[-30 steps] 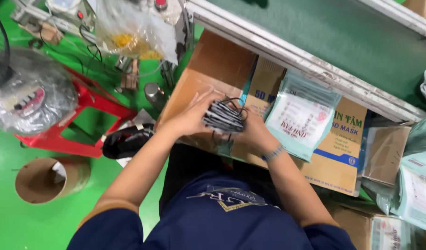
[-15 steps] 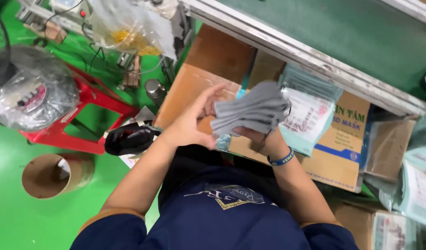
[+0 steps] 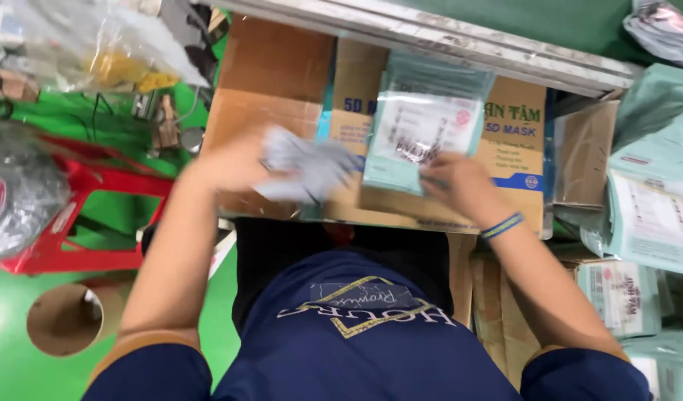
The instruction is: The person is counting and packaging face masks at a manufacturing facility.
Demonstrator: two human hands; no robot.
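Your right hand rests on the lower edge of a pale teal pouch with a white label panel, lying on a flat brown carton printed in blue. At three o'clock sits a stack of teal pouches. At four o'clock lies a teal box. At ten o'clock hangs a clear bag with yellow contents.
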